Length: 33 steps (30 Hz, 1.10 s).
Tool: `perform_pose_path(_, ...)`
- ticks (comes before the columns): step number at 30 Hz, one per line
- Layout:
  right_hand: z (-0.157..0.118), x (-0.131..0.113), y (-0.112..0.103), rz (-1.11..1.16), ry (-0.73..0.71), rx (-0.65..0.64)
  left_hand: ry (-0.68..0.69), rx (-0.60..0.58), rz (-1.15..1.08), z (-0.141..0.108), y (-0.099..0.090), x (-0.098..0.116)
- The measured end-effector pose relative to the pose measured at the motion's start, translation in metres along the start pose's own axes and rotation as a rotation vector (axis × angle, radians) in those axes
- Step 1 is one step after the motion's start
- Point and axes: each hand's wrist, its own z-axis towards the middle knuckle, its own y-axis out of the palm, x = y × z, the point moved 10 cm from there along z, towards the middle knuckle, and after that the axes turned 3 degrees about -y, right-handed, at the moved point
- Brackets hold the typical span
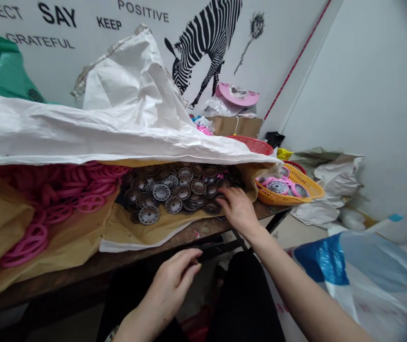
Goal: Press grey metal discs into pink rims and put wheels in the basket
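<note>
A pile of grey, wheel-like discs point(174, 204) lies in an opened sack with a brown lining point(146, 236) on the table. At the pile's right edge is my right hand point(238, 209), its thumb and fingers apart over the discs; whether a fingertip touches one, I cannot tell. My left hand point(175, 280) hovers in front of the table edge, above my lap, fingers stretched forward and thumb apart, with nothing visible in it. Left of the discs, pink spoked rings point(91, 203) are heaped in another brown-lined part of the sacking.
White sacking point(82, 133) rises behind the piles. A yellow basket point(289, 195) with pink-and-grey wheels stands at the table's right end, near a red basket point(253, 144) and a cardboard box point(238, 126). Plastic bags point(374, 270) lie to the right, beside my arm.
</note>
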Motion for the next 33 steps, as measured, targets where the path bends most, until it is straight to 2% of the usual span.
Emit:
perform_pose_path(5,0.036,0.005,0.026,-0.164,0.041,-0.096,0.011,-0.005,0.039,-0.008,0.002,0.002)
perform_pose_path(10,0.054,0.009,0.042,-0.229,0.083,-0.138,-0.007,-0.018,0.043,-0.015,0.003,-0.004)
perform_pose_path(16,0.057,0.016,0.028,-0.132,0.146,-0.022,-0.009,-0.028,0.026,-0.016,0.004,-0.005)
perform_pose_path(20,0.050,0.030,0.013,0.058,0.206,0.085,0.009,0.002,0.038,-0.014,-0.008,0.004)
perform_pose_path(23,0.038,0.038,0.001,0.221,0.242,0.184,0.041,0.071,0.065,-0.013,-0.034,0.013)
perform_pose_path(27,0.010,0.046,-0.001,0.693,0.321,0.264,0.054,0.232,0.169,-0.009,-0.094,0.018)
perform_pose_path(29,-0.010,0.047,0.009,0.894,0.424,0.216,0.052,0.333,0.261,-0.004,-0.133,0.016)
perform_pose_path(31,-0.033,0.043,0.019,0.992,0.511,0.142,0.026,0.426,0.400,0.004,-0.172,0.009)
perform_pose_path(33,-0.055,0.035,0.027,1.079,0.555,0.078,-0.086,0.493,0.608,0.014,-0.208,-0.006)
